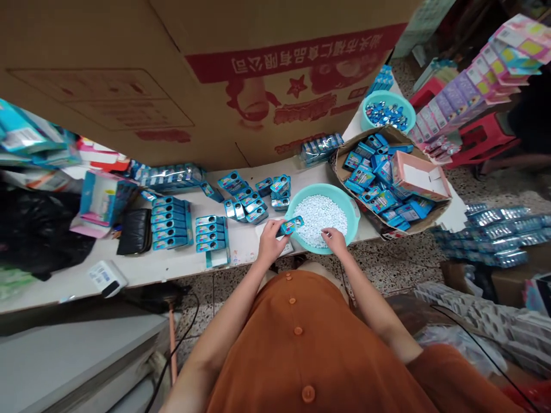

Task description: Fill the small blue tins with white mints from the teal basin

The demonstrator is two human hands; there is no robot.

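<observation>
My left hand (271,242) is closed around the end of a small blue candy box (293,225), which has a dark round spot near its far end. The box is held over the left rim of a turquoise basin (353,223). Inside the basin lies a heap of small white candies (322,215). Over the right part of that heap is my right hand (336,241), its thumb and fingers drawn together; whatever they pinch is too small to make out. Several similar blue boxes (247,198) lie loose just left of the basin.
A carton (338,152) full of blue boxes stands right of the basin. Behind it is another turquoise basin (365,117) with small blue packets. A large cardboard box (206,115) walls off the back. Stacked blue boxes (169,223) and a black wallet (133,230) are at left.
</observation>
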